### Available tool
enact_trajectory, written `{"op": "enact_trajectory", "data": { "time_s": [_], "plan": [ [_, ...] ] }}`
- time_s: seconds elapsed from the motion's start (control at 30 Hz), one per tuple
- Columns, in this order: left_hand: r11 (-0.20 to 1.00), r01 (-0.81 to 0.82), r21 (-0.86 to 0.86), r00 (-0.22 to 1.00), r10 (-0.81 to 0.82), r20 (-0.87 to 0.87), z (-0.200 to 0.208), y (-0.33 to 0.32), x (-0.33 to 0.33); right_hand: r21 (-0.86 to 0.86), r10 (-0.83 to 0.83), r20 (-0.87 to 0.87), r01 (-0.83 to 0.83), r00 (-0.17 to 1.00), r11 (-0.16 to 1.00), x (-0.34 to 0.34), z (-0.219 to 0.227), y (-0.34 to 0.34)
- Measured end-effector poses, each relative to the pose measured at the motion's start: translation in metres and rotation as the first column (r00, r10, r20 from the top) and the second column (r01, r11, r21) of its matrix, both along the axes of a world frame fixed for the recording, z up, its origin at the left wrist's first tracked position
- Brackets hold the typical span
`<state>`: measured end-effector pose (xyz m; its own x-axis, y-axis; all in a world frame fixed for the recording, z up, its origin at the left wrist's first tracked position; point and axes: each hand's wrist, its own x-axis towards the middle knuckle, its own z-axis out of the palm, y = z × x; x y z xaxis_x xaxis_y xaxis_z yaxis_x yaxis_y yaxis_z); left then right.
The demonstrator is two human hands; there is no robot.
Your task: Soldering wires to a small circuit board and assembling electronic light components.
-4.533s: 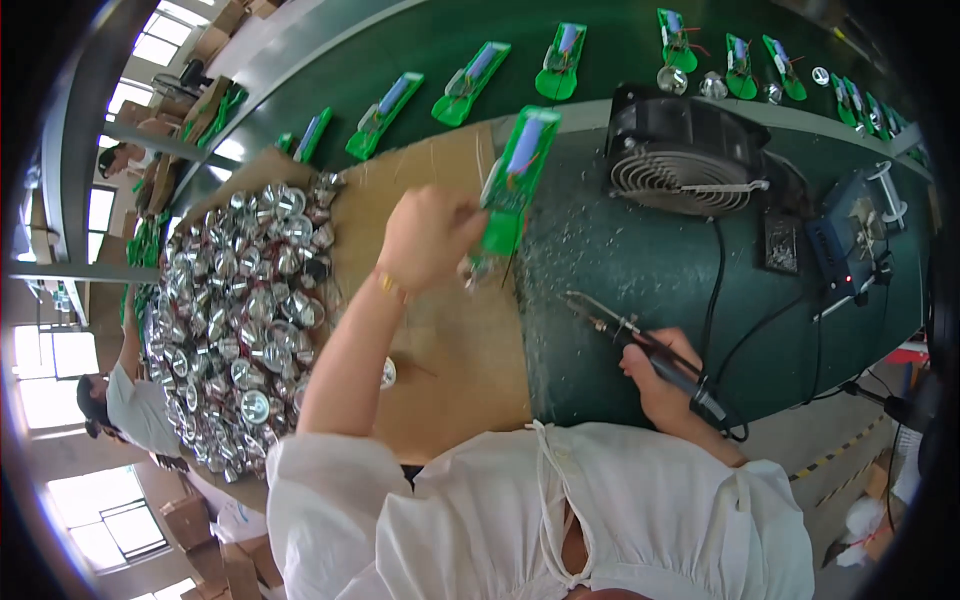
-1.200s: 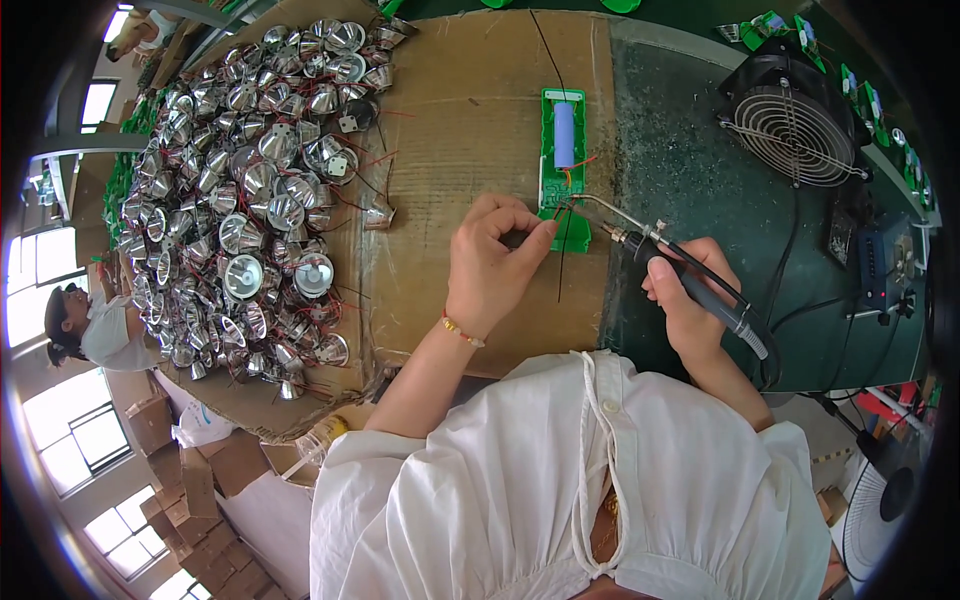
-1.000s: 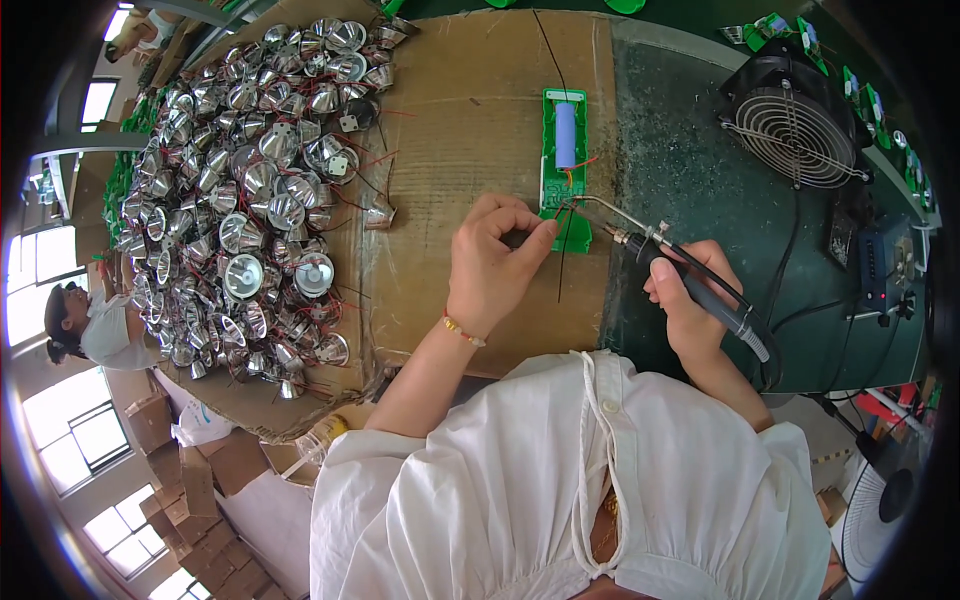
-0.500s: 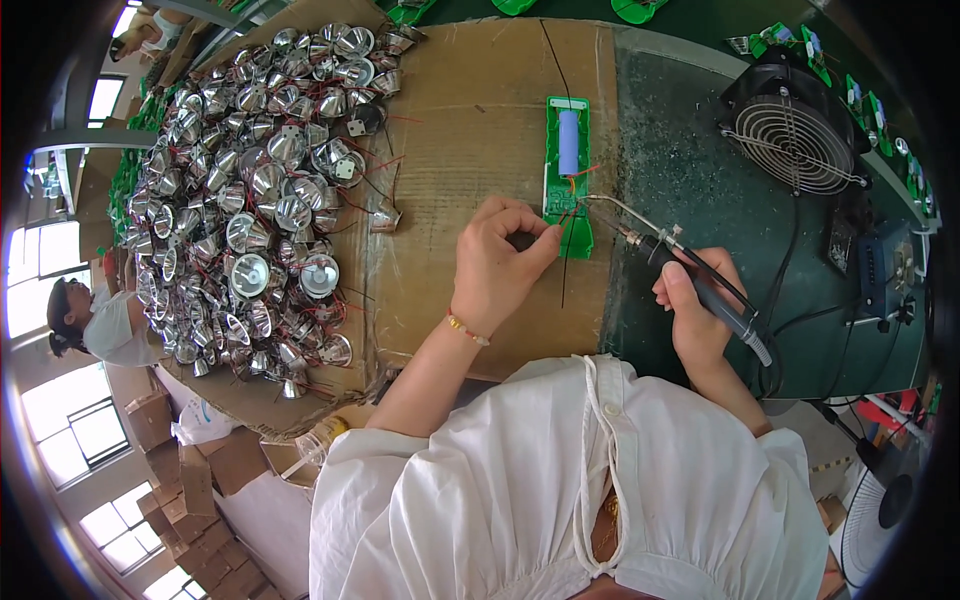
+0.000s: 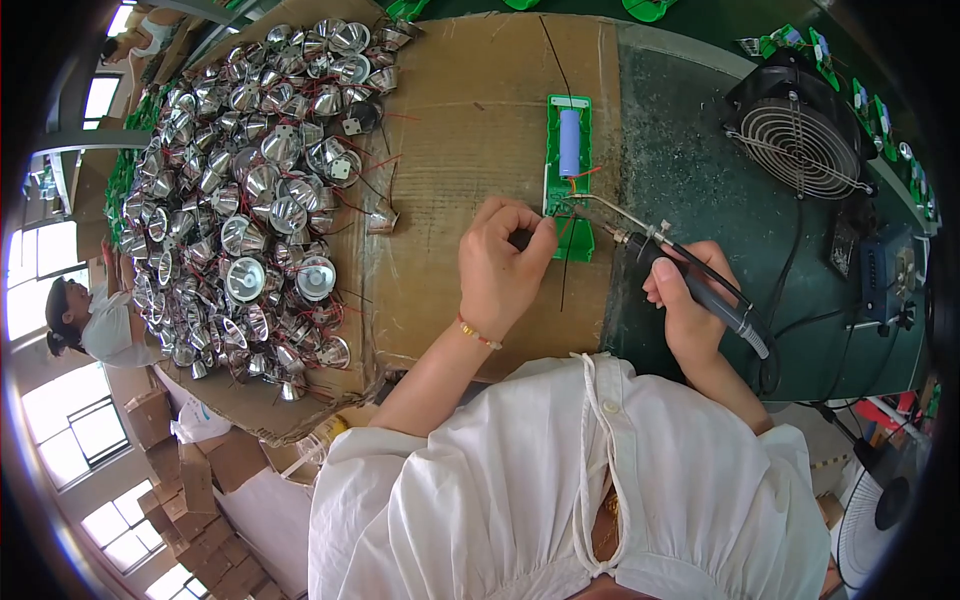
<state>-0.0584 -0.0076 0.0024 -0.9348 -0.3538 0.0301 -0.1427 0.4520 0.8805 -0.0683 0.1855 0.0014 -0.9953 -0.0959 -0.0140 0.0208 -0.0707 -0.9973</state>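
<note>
A green plastic casing lies on the cardboard, holding a purple cylindrical battery and a small green circuit board. Thin red and black wires run from it. My left hand is pinched at the board's left side; a dark thing shows between its fingers, mostly hidden. My right hand grips a soldering iron by its black handle. A thin curved metal tube clamped to the iron reaches over the board, close to the iron's tip, which points at the board from the right.
Silver reflector cups with wires are heaped at left on cardboard. A round fan with a wire grille stands at back right, beside a blue box-shaped device. More green casings line the far edge. Another person is at far left.
The iron and my right hand have shifted slightly left, toward the board. My left hand has moved only a little, keeping its pinch.
</note>
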Motion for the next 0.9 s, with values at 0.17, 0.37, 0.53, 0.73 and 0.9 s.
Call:
{"op": "enact_trajectory", "data": {
  "time_s": [0.17, 0.37, 0.53, 0.73, 0.9],
  "plan": [
    [1.0, 0.007, -0.006, 1.0, -0.007, -0.021, -0.004, 0.002, -0.002, 0.017, 0.022, 0.037, -0.022, 0.999, 1.0, -0.002, 0.002, -0.002],
    [1.0, -0.008, 0.0, 1.0, 0.008, -0.027, -0.004, 0.002, 0.0, -0.001, 0.054, 0.044, -0.054, 0.998, 0.999, -0.006, 0.002, -0.001],
    [1.0, -0.005, 0.022, 1.0, 0.006, -0.029, -0.004, 0.005, -0.001, -0.088, -0.029, 0.127, 0.041, 0.992, 0.995, -0.001, 0.001, 0.0],
    [1.0, -0.009, 0.004, 0.999, 0.009, -0.032, -0.003, 0.002, 0.0, -0.1, -0.028, 0.086, 0.037, 0.996, 0.994, 0.0, -0.001, 0.004],
    [0.999, 0.003, -0.039, 0.999, -0.005, -0.048, 0.0, 0.004, -0.003, -0.102, -0.038, 0.079, 0.046, 0.996, 0.994, -0.001, 0.0, 0.008]
  ]
}}
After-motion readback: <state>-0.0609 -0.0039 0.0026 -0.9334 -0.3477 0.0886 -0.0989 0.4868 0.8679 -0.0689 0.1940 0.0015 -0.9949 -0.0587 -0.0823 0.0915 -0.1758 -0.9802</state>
